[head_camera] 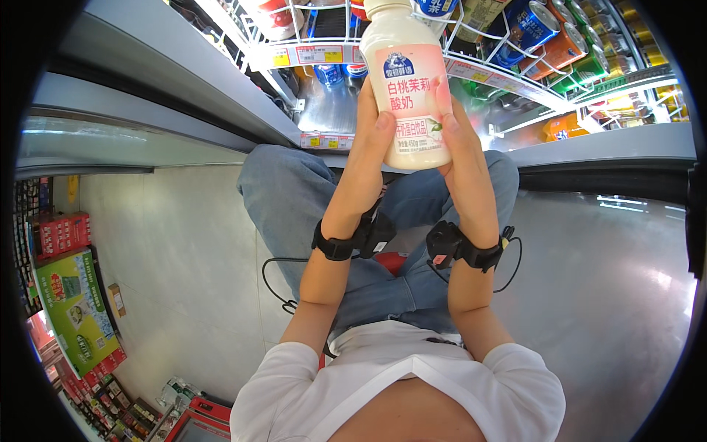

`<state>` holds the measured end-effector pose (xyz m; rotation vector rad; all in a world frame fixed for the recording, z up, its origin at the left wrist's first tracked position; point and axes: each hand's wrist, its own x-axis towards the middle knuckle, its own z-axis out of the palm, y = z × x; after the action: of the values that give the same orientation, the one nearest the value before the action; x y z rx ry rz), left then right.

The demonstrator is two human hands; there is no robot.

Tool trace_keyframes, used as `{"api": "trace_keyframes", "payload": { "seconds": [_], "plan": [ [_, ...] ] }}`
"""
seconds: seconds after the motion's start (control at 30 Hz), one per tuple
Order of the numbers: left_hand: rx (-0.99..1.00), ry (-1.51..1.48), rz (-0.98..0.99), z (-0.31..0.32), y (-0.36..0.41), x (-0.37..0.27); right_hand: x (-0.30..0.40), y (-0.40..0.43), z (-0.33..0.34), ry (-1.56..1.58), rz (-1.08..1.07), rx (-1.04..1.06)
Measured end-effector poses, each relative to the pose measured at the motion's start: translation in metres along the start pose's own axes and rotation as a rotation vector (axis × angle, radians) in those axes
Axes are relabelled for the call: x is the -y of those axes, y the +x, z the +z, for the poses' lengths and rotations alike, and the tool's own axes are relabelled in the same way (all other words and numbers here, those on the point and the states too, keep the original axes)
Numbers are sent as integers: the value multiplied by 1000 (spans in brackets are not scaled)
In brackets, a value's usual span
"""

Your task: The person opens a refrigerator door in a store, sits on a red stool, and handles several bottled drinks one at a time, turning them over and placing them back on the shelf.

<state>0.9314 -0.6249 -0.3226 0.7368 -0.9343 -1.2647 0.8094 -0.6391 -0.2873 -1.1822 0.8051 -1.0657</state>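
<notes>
Between my two hands is a cream-white plastic drink bottle [410,105] with a pink label showing a peach and printed writing. My left hand [371,132] grips its left side, thumb on the label's edge. On the opposite side my right hand [463,130] holds it the same way. The bottle's label faces me, and its top reaches the picture's upper rim in front of the wire shelf. The fingers behind the bottle are hidden. Black straps with small boxes sit on both forearms, the left strap [353,240] and the right strap [465,246], with thin cables hanging from them.
Ahead stands an open drinks cooler with white wire shelves [309,40] and price tags. Several cans [527,33] fill the upper right shelf; an orange bottle [563,127] lies lower. Cooler door frames [182,72] flank me. Stacked boxes [77,309] stand on the floor at left.
</notes>
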Motion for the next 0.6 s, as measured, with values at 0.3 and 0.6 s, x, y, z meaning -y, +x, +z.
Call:
{"api": "trace_keyframes", "payload": {
  "seconds": [0.3,0.6],
  "plan": [
    [16,37,56,3,-8,-6,-1,-3,-3,11,-29,25],
    [85,-25,8,0,-5,-16,22,5,-22,-127,62,140]
  ]
}}
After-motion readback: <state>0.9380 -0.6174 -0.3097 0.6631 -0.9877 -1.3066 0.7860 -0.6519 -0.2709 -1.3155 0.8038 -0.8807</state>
